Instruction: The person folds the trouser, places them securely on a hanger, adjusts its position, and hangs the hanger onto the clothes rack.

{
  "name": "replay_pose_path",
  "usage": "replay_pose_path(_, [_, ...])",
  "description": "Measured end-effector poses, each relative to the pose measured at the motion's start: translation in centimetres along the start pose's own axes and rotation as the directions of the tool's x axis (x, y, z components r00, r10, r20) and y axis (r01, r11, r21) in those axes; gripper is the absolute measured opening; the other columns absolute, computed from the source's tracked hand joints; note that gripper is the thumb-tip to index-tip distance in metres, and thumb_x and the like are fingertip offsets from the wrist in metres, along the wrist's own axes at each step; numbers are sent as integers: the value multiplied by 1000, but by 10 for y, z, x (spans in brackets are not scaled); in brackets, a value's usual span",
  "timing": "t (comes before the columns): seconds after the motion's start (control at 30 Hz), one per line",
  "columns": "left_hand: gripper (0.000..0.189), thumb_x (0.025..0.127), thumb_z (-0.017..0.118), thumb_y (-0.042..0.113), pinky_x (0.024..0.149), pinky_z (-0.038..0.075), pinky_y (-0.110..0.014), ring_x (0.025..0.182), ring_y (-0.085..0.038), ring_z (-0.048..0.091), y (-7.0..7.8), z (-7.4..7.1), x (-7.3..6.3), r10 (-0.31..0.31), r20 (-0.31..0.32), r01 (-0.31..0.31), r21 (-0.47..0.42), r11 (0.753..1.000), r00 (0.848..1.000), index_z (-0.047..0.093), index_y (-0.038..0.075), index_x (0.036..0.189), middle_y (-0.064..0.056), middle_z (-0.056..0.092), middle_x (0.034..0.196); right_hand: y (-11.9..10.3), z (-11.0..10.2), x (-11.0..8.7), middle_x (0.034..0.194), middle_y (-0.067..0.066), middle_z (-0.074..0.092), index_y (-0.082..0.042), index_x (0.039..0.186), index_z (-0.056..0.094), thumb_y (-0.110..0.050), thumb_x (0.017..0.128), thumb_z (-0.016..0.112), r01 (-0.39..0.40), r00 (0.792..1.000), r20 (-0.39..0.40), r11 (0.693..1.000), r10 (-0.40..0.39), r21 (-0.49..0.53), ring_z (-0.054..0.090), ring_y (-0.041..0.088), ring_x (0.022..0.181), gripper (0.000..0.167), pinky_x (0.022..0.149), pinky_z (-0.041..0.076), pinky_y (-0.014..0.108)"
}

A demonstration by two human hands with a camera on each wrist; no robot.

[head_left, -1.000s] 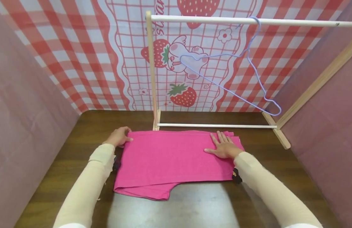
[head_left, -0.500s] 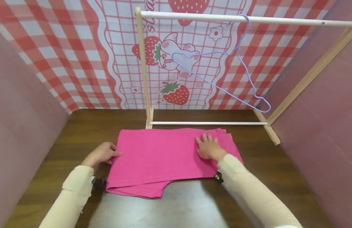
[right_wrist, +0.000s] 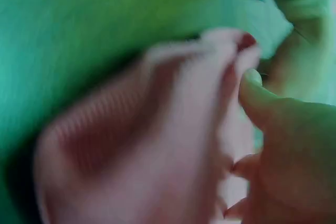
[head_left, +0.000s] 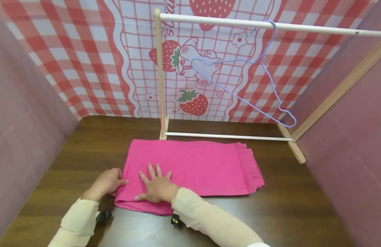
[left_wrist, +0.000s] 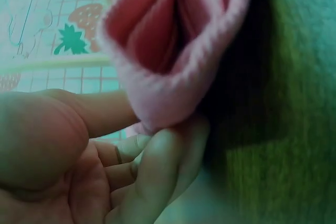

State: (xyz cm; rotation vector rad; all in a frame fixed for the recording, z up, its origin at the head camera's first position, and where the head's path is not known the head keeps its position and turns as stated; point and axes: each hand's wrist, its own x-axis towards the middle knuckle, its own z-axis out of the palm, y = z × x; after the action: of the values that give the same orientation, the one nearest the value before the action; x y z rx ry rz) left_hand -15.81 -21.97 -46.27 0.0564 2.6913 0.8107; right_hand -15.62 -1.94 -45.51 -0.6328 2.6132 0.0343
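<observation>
A pair of folded pink trousers [head_left: 203, 168] lies flat on the dark wooden table, with stepped layers at its right end. At the left folded edge, my left hand [head_left: 106, 181] pinches the fabric between thumb and fingers. The left wrist view shows the rounded fold [left_wrist: 168, 98] with several layers inside it, thumb on one side and fingers on the other. My right hand [head_left: 158, 188] rests on top near the lower left corner, fingers spread. In the right wrist view the right hand [right_wrist: 294, 150] lies along the blurred pink cloth [right_wrist: 142, 145].
Behind the trousers stands a wooden rack with a white top bar [head_left: 215, 21] and a lower bar [head_left: 227, 136]. A lilac wire hanger [head_left: 240, 96] hangs from the top bar. Checked strawberry cloth [head_left: 95, 68] covers the back, with pink side panels.
My right hand has moved from the right part of the trousers leftward and nearer, to the lower left. The left hand has slid down the left edge toward the front.
</observation>
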Motion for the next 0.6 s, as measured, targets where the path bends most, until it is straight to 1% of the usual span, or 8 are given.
replay_pose_path(0.03, [26, 90, 68, 18, 44, 49, -24, 44, -10, 58, 0, 0, -1, 2, -5, -2, 18, 1000, 1000, 52, 2, 76, -7, 56, 63, -5, 2, 2, 166, -1, -5, -42, 154, 6, -78, 83, 44, -7, 1000, 17, 1000, 8, -13, 1, 28, 153, 89, 113, 21, 70])
replay_pose_path(0.1, [26, 91, 67, 17, 44, 49, -24, 44, -11, 58, 0, 0, -1, 10, -18, -9, 28, 1000, 1000, 52, 1, 77, -9, 56, 64, -6, 5, 3, 166, -4, -6, -45, 153, 3, -81, 80, 44, -31, 999, 37, 999, 32, -38, -2, 26, 153, 91, 111, 18, 72])
replay_pose_path(0.17, [26, 91, 67, 17, 44, 49, -24, 44, -11, 57, 0, 2, 0, 6, -23, -6, 3, 1000, 1000, 52, 1, 77, -9, 56, 64, 9, 8, 2, 166, -3, -7, -45, 153, 2, -83, 79, 42, -46, 998, 35, 998, 48, -53, -3, 26, 153, 93, 111, 16, 74])
replay_pose_path(0.27, [27, 91, 67, 16, 43, 48, -24, 43, -9, 56, 0, 7, 1, -7, -28, 6, -34, 999, 1000, 51, 1, 77, -8, 55, 62, 44, 14, -6, 166, 0, -7, -41, 155, 3, -84, 80, 40, -41, 999, 8, 998, 41, -57, -4, 27, 153, 94, 111, 11, 75])
replay_pose_path(0.37, [26, 92, 66, 16, 43, 49, -24, 42, -9, 56, -1, 10, 1, -20, -18, 19, -51, 999, 1000, 50, 1, 78, -8, 55, 63, 83, 21, -17, 166, 3, -6, -35, 156, 6, -83, 82, 37, -17, 1000, -23, 998, 16, -53, -3, 27, 153, 94, 114, 7, 71])
replay_pose_path(0.43, [26, 92, 66, 16, 44, 49, -24, 42, -10, 56, -1, 9, -1, -27, -15, 26, -47, 999, 1000, 50, 1, 78, -9, 56, 63, 109, 27, -26, 166, 4, -5, -31, 157, 8, -80, 85, 37, 8, 999, -52, 1000, -9, -27, -3, 28, 153, 92, 117, 4, 67])
replay_pose_path(0.5, [26, 92, 66, 16, 44, 49, -24, 43, -10, 56, -1, 7, -1, -30, -13, 29, -40, 999, 999, 50, 0, 78, -9, 56, 64, 132, 33, -37, 165, 7, -1, -25, 157, 12, -77, 88, 36, 34, 995, -96, 999, -32, 16, -1, 30, 153, 90, 119, 3, 63])
replay_pose_path(0.6, [26, 92, 66, 16, 45, 49, -24, 43, -10, 56, 0, 4, -1, -30, -3, 30, -28, 999, 1000, 51, 0, 79, -9, 56, 65, 165, 43, -56, 165, 13, 5, -18, 157, 17, -73, 91, 36, 47, 985, -172, 994, -30, 96, 4, 36, 152, 88, 120, 4, 61])
